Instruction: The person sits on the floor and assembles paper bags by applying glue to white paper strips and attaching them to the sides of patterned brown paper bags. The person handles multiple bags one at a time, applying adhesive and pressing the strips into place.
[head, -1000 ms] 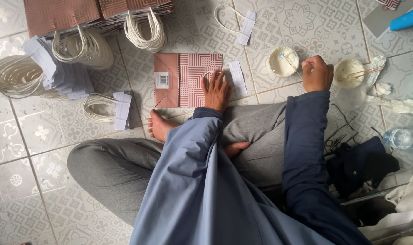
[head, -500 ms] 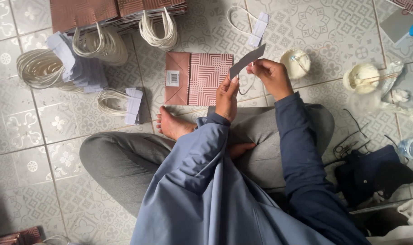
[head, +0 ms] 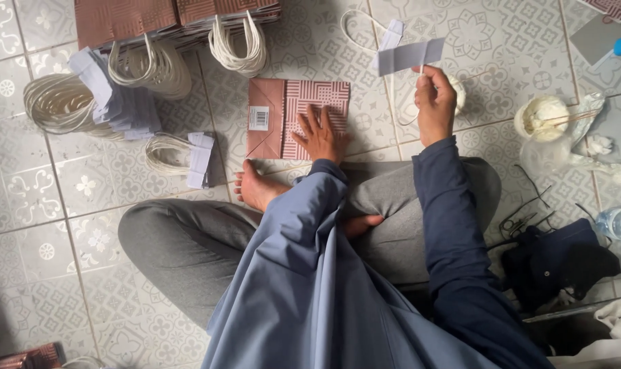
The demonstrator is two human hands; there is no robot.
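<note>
We look down from above at a person sitting cross-legged on a patterned tile floor point(head: 23, 198), in grey trousers and blue sleeves. The right hand point(head: 434, 102) is raised and pinches a pale grey paper strip point(head: 409, 56) at its lower edge between thumb and fingertips, closed tight on it. A loop of white cord runs from the strip, so it looks like a bag handle. The strip is held in the air, just above and to the right of the bag.

The left hand point(head: 320, 135) lies flat and open, fingers spread, pressing down on a folded paper bag point(head: 276, 116). The bag is dusty pink with a striped geometric pattern and a small white label, and it lies flat on the floor straight in front of the person's bare foot point(head: 259, 186).

Further out, to the left, we see bundles of white cord handles point(head: 64, 102) with grey strips, and a smaller bundle point(head: 180, 154) near the foot. A stack of finished pink bags point(head: 174, 17) with handles lies along the top edge. To the right stands a small round pot point(head: 544, 117) with a stick across it, near crumpled clear plastic. A dark cloth point(head: 556, 263) and a clear bottle point(head: 617, 222) lie at lower right.
</note>
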